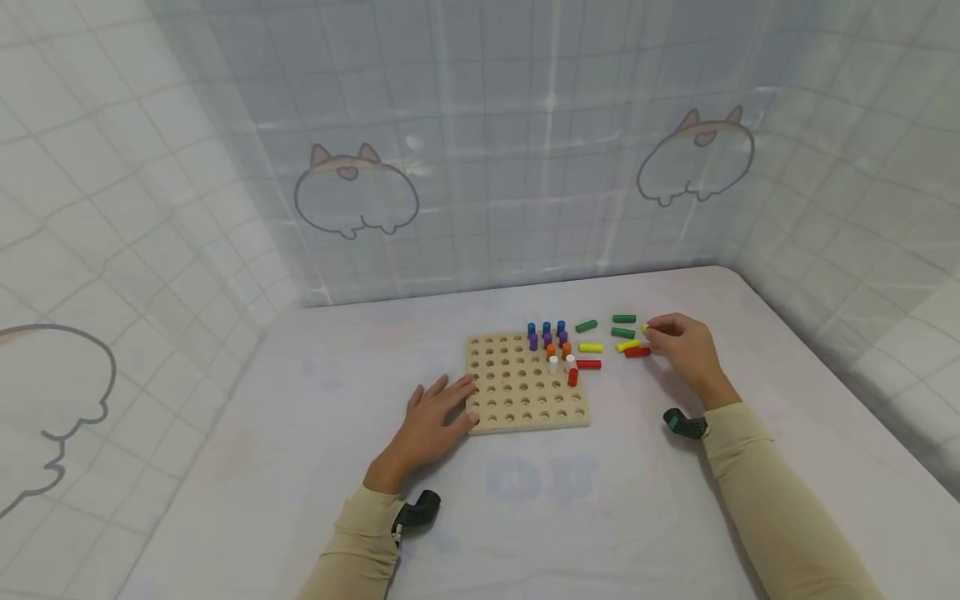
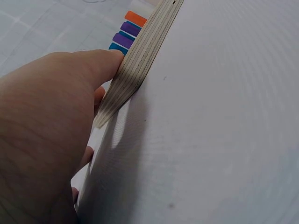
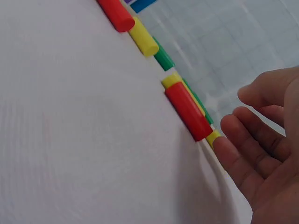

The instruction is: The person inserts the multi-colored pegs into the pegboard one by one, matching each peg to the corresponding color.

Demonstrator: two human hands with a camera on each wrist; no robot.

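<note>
Pale plywood is what your left hand (image 1: 433, 421) rests against in the head view: its fingers lie nearly straight and spread on the white table (image 1: 315, 400), tips touching the left edge of the square wooden pegboard (image 1: 517, 396). Blue, purple, orange, white and red pegs stand in the board's far right corner. Your right hand (image 1: 686, 346) lies to the right of the board among loose cylinders, fingers loosely bent, with a short yellow wooden peg (image 1: 646, 328) at its fingertips; a red wooden peg (image 1: 637, 352) lies just beside the hand.

From the left wrist, your thumb presses flat against the layered edge of the pegboard (image 2: 140, 60), and the other fingers lie on its top. Nothing is gripped.

From the right wrist, your right hand (image 3: 261, 149) is relaxed and half open, fingers gently curved. One fingertip touches the end of the yellow peg (image 3: 214, 137), which lies right behind the red peg (image 3: 188, 110). You have not closed on it.
</note>
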